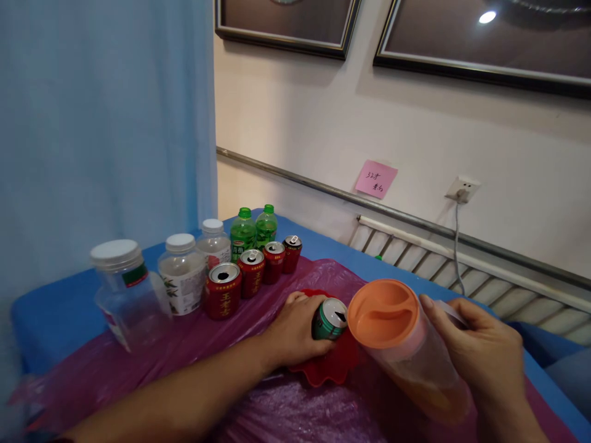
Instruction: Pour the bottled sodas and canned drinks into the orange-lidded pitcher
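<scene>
Fingers curled tight leave no slack in either grip: the left hand [295,326] wraps the green can [322,327], and the right hand [489,351] is closed on the handle [455,314] of the jug [422,369].

Can and jug sit side by side at the middle right, the can to the left of the jug's orange lid [383,317] — so near its rim that whether they touch cannot be told. The jug's long axis slants from the lid down and right to its base, where some amber liquid shows; its top leans towards the can. The can tips the other way, its mouth turned to the jug, its lower end hidden by the left hand. Nothing is seen between lid and can.

Below the can is the red dish [318,372], partly covered by the hand, on the purple sheet [184,369]. Beyond the left hand, up and left, four red cans [224,292] form a slanting row — clear of the jug — with two green bottles [242,237] and three white-capped jars [182,286] behind and beside them.
</scene>
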A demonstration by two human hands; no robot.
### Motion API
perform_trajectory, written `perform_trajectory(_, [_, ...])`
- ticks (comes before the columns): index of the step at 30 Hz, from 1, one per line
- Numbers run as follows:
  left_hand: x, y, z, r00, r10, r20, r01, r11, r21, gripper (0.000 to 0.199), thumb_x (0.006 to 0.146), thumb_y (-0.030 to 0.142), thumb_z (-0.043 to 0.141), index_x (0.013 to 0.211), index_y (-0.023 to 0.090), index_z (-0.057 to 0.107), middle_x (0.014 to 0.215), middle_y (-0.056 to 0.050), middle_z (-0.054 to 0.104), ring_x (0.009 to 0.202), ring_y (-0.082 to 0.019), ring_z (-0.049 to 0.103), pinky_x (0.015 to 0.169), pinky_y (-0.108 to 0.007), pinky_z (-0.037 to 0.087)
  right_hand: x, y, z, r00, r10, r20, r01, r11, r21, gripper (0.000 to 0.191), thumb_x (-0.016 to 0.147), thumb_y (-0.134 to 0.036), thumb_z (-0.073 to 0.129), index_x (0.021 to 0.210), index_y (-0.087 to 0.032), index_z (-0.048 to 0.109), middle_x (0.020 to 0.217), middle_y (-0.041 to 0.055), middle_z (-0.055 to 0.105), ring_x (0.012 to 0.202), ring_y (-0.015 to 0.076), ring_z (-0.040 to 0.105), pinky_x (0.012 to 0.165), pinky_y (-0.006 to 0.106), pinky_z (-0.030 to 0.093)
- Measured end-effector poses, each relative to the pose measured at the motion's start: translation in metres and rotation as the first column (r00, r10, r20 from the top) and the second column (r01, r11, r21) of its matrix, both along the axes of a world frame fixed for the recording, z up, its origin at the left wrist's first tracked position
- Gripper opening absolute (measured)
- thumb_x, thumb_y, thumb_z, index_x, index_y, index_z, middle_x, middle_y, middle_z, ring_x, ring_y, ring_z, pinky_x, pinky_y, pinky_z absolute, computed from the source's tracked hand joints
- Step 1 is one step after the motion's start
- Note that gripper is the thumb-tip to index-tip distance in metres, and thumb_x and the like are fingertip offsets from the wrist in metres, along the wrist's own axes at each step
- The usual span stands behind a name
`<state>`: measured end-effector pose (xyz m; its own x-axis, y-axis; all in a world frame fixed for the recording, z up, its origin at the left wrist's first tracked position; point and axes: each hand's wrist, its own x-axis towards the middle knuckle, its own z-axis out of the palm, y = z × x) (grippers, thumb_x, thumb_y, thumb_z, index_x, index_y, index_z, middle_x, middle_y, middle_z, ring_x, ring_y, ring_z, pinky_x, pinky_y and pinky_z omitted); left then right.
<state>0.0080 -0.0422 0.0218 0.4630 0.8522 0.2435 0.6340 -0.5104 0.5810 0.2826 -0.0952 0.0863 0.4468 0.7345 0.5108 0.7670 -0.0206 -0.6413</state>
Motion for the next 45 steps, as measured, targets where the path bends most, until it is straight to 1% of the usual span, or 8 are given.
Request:
perform_trajectory(7, [0.0007,-0.0003,0.0013,1.000,-0.003,-0.023,0.002,1.000,-0.014,0.056,0.068,0.040,0.081,0.120,0.028,0.064,0.114,-0.004,0.071,0.108,-0.030,0.061,0.105,-0.045,0.038,0.0021,0.0008,-0.0029,1.000,-0.018,0.007,0.018,1.000,-0.024,0.053,0.075,-0.073,0.065,0.062,-0.021,0.062,0.054,-0.0045,0.047,0.053,0.0118,0.047,0.047,0.021,0.035])
perform_trajectory(12, [0.0013,-0.0014,0.0029,1.000,-0.007,-0.014,0.007,0.999,-0.036,0.058,0.065,0.038,0.082,0.120,0.029,0.064,0.115,-0.003,0.072,0.109,-0.031,0.062,0.107,-0.046,0.037,0.0011,-0.0006,-0.0021,1.000,0.002,0.003,-0.002,1.000,-0.019,0.055,0.077,-0.072,0.064,0.059,-0.021,0.059,0.053,-0.0048,0.043,0.052,0.0109,0.044,0.047,0.021,0.034])
perform_trajectory(18, [0.0018,-0.0017,0.0011,0.999,-0.026,0.033,0.028,0.998,-0.064,0.059,0.065,0.033,0.083,0.121,0.030,0.064,0.118,-0.003,0.072,0.116,-0.031,0.062,0.113,-0.049,0.031,0.0023,-0.0011,-0.0022,1.000,0.012,0.027,-0.012,1.000,-0.021,0.056,0.077,-0.072,0.064,0.058,-0.021,0.056,0.054,-0.0048,0.040,0.053,0.0105,0.042,0.047,0.021,0.033])
perform_trajectory(24, [0.0021,-0.0022,0.0018,0.999,-0.026,0.034,0.029,0.997,-0.077,0.060,0.064,0.032,0.084,0.121,0.030,0.064,0.120,-0.003,0.071,0.117,-0.031,0.062,0.116,-0.051,0.028,0.0028,-0.0015,-0.0026,1.000,0.007,0.011,-0.007,0.999,-0.038,0.056,0.075,-0.074,0.065,0.059,-0.021,0.058,0.054,-0.0047,0.043,0.053,0.0107,0.043,0.046,0.021,0.033])
perform_trajectory(29, [0.0022,-0.0029,0.0035,0.999,-0.027,0.028,0.029,0.996,-0.084,0.061,0.064,0.033,0.084,0.121,0.030,0.064,0.121,-0.003,0.071,0.118,-0.031,0.062,0.115,-0.050,0.029,0.0032,-0.0031,-0.0018,1.000,0.005,-0.001,-0.005,0.999,-0.043,0.056,0.075,-0.075,0.065,0.060,-0.021,0.058,0.054,-0.0050,0.043,0.052,0.0105,0.044,0.045,0.020,0.034])
perform_trajectory(35, [0.0027,-0.0031,0.0041,1.000,-0.020,0.024,0.022,0.995,-0.092,0.059,0.064,0.034,0.084,0.119,0.029,0.065,0.120,-0.003,0.072,0.118,-0.031,0.062,0.115,-0.048,0.030,0.0049,-0.0031,-0.0023,0.999,-0.003,0.037,0.005,0.999,-0.038,0.056,0.076,-0.074,0.064,0.059,-0.021,0.058,0.053,-0.0046,0.044,0.050,0.0106,0.044,0.043,0.020,0.034])
perform_trajectory(39, [0.0029,-0.0037,0.0040,0.999,-0.018,0.031,0.020,0.996,-0.086,0.057,0.064,0.034,0.084,0.118,0.029,0.065,0.119,-0.003,0.072,0.118,-0.031,0.062,0.114,-0.049,0.030,0.0060,-0.0035,-0.0032,0.998,0.008,0.060,-0.006,1.000,-0.027,0.054,0.077,-0.073,0.065,0.061,-0.021,0.060,0.053,-0.0043,0.045,0.050,0.0113,0.046,0.044,0.020,0.035])
perform_trajectory(45, [0.0036,-0.0045,0.0043,0.999,-0.024,0.028,0.027,0.995,-0.094,0.059,0.064,0.035,0.084,0.120,0.030,0.065,0.120,-0.004,0.072,0.118,-0.032,0.062,0.115,-0.051,0.028,0.0038,-0.0051,-0.0019,0.997,0.008,0.075,-0.007,1.000,-0.014,0.054,0.079,-0.071,0.064,0.060,-0.020,0.059,0.053,-0.0041,0.043,0.049,0.0110,0.044,0.043,0.020,0.034])
